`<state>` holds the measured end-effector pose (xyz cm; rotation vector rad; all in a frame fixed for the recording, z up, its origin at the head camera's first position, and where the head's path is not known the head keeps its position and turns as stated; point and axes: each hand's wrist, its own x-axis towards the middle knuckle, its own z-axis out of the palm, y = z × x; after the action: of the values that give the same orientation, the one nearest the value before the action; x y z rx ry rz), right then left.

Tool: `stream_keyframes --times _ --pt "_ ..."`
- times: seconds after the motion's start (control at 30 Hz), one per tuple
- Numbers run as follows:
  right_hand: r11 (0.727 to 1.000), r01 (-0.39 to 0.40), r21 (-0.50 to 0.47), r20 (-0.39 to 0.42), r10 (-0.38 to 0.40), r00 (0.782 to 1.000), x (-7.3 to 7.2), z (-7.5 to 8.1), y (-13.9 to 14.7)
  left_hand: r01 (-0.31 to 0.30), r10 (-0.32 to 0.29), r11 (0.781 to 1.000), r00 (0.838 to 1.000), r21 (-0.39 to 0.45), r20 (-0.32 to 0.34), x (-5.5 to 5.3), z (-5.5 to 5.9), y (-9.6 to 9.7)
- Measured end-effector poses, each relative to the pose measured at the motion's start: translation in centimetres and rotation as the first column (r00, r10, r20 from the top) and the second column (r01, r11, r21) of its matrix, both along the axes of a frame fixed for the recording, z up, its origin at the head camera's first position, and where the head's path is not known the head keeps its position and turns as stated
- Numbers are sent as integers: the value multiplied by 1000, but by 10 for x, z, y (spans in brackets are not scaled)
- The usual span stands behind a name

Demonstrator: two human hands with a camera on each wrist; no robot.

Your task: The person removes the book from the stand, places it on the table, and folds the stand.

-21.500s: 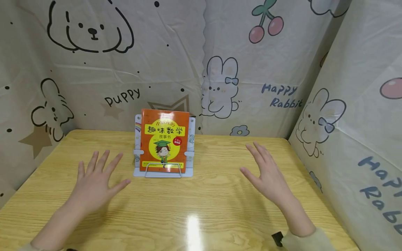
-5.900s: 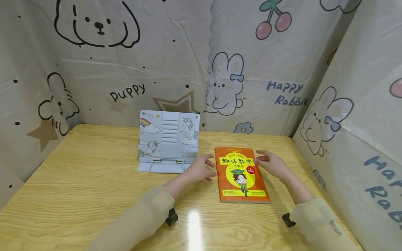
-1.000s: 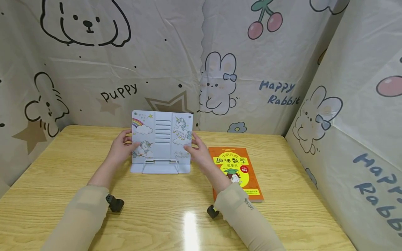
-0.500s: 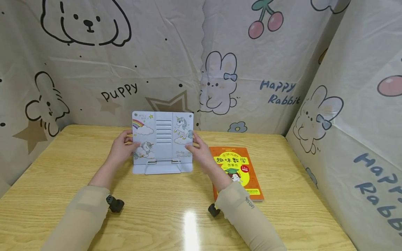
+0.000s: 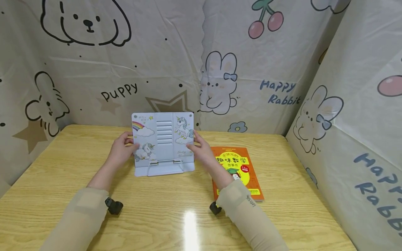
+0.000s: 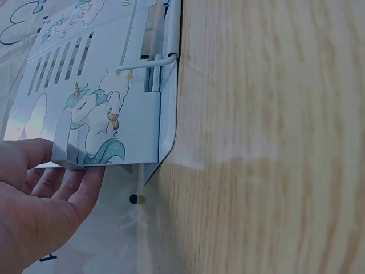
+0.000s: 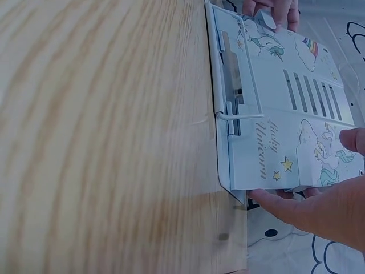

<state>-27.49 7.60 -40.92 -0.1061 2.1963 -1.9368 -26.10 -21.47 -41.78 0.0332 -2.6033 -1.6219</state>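
A white metal book stand (image 5: 164, 152) with unicorn pictures stands upright on the wooden table, its wire page holder (image 5: 165, 167) at the front. My left hand (image 5: 120, 150) grips its left edge, thumb in front and fingers behind, as the left wrist view also shows around the small side clip (image 6: 67, 142). On the opposite edge my right hand (image 5: 202, 152) holds the stand the same way; its fingers reach behind the panel in the right wrist view. An orange and yellow book (image 5: 238, 174) lies flat to the right, partly covered by my right forearm.
The wooden table (image 5: 150, 212) reaches to a cartoon-printed cloth (image 5: 176, 62) hanging behind it and along both sides. A black wrist device (image 5: 114, 206) sits below each sleeve cuff.
Earlier the book stood on the stand; it now lies flat on the table to the right. Both hands came to the stand's edges. Over the last second the stand has turned slightly.
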Motion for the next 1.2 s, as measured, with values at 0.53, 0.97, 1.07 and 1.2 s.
stream_keyframes --times 0.53,0.97,1.07,1.2 --pt "999 -8 42 -23 9 1000 -4 -1 5 21 -21 1000 1000 -13 7 10 1 8" --pt "991 2 132 -92 10 996 -7 1 7 58 -58 998 998 -7 12 17 1 12" --pt "986 22 165 -113 -3 994 -12 -5 7 74 -74 997 997 6 18 20 1 14" --pt "983 32 183 -122 -9 992 -15 -7 7 95 -96 995 995 19 17 24 2 17"
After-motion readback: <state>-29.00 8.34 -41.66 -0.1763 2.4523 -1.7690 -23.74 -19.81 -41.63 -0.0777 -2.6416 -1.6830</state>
